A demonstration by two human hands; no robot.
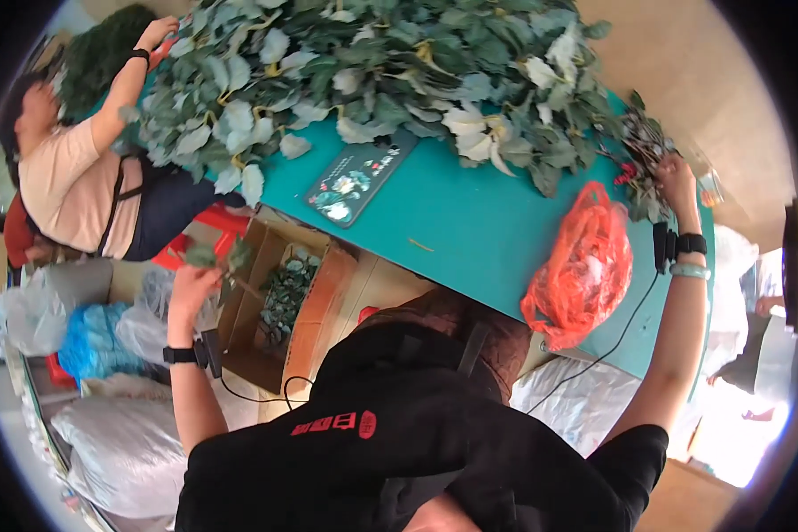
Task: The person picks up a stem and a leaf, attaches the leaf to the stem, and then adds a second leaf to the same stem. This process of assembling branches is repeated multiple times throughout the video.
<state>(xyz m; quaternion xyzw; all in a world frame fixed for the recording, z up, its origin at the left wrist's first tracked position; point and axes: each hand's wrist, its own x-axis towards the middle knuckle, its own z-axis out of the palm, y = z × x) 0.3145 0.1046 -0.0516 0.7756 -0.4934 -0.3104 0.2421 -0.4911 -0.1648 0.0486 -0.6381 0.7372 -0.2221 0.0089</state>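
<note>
My left hand (191,291) is closed on a leafy green sprig (238,257), held above the cardboard box (317,310) beside the table. More small leafy sprigs (290,288) lie inside that box. At the table's right end, my right hand (676,180) has its fingers curled on a bunch of dark stems with small leaves and red berries (640,146). Its fingertips are partly hidden among the stems. A big heap of green leaf branches (372,66) covers the far side of the green table (470,222).
A red plastic bag (585,270) stands on the table near my right forearm. A dark decorated flat case (359,182) lies by the heap. To the left, another person (80,177) sits on a red stool (226,226). Several stuffed plastic bags (115,452) fill the lower left.
</note>
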